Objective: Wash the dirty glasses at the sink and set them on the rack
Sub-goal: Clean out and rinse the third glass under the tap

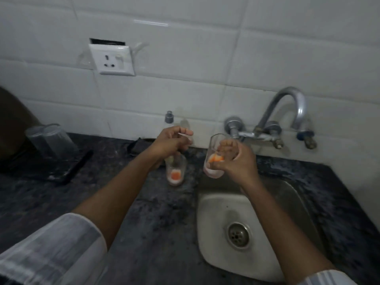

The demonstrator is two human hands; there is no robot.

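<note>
Over the sink's point(207, 233) far edge, my right hand point(234, 161) grips a dirty glass point(213, 157), tilted. Left hand point(174, 140) is curled on something thin above the second glass point(175, 171) on the counter point(144, 212). Wet fingers could let it slip and shatter.

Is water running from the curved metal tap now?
Off, as far as visible: no stream falls from the curved metal tap into the steel sink.

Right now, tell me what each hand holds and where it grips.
Right hand: clear drinking glass with orange residue, gripped around its side. Left hand: something thin and pale, unidentifiable.
</note>
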